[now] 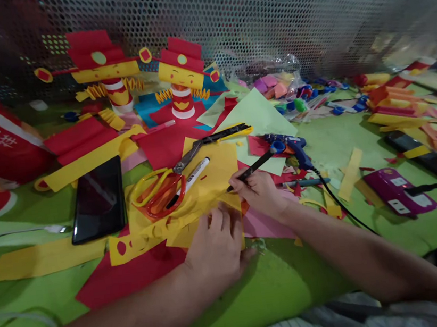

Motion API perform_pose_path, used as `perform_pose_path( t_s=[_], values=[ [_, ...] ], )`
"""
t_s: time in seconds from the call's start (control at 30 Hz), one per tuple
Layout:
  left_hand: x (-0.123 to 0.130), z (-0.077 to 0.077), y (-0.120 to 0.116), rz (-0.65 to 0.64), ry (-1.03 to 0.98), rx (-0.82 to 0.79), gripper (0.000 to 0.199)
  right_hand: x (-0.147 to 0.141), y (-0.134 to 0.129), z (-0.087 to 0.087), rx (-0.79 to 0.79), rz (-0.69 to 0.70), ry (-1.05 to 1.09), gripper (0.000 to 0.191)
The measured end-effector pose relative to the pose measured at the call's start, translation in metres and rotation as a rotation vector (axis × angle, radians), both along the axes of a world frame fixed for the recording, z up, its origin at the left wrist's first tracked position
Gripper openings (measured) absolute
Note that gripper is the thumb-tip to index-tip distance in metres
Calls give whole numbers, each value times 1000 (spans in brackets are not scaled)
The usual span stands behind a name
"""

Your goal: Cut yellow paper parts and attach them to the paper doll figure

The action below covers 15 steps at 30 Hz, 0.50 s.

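My right hand [260, 193] is closed around a black pen [253, 167], its tip down at the yellow paper [219, 166]. My left hand [215, 244] rests on the lower part of that paper, fingers bent and thumb apart, pressing beside a narrow yellow strip [170, 224]. Scissors [190, 159] with red and yellow handles lie on the paper, blades partly apart. Next to them is a white marker [194, 175] with a black cap. Under my left wrist a red paper sheet [136, 273] sticks out. Fingertips of the left hand are partly hidden by its knuckles.
A dark phone [98, 200] lies left. Two paper figures with red hats [180, 53] stand behind. A blue glue gun [295, 148] with a trailing cord, a purple power socket [399, 190] and paper scraps are right. A perforated metal panel [223, 18] bounds the back.
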<state>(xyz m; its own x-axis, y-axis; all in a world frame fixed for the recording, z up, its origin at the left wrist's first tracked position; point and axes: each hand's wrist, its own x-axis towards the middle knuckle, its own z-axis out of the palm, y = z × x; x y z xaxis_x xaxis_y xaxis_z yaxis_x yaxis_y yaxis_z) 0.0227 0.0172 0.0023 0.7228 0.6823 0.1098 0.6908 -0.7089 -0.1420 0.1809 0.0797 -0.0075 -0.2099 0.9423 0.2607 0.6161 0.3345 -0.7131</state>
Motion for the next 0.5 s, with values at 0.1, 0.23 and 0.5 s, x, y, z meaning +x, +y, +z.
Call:
perform_pose_path(
  t_s=[0.1, 0.23, 0.5],
  values=[
    [0, 0, 0, -11, -22, -5, 63, -1, 0, 2, 17, 19, -6, 33],
    [0, 0, 0, -11, -13, -2, 62, -1, 1, 2, 23, 24, -20, 28],
    [-1, -1, 1, -14, -14, 31, 62, -2, 2, 0, 23, 12, -38, 26]
  ],
)
